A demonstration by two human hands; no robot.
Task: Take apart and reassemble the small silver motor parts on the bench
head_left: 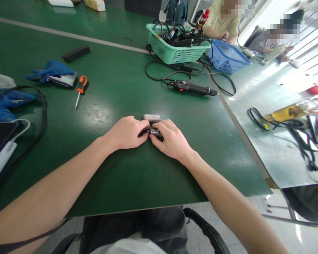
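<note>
Both hands meet over the green table [132,180] in the middle of the head view. Between them is a small black part with a metallic section [155,132], largely covered by fingers, so its kind cannot be made out. My left hand [128,132] is closed on its left end. Curled around its right side, my right hand [172,139] also grips it. Just beyond the fingertips lies a silver cylinder [152,117], its lower edge partly hidden by the hands.
An orange-handled screwdriver [81,88] and blue cloth [53,70] lie left. A black electric screwdriver [194,88] with a looping cable lies right. Behind it stand a green basket [172,53] of tools and a blue basket [225,58]. Other people sit at the back right.
</note>
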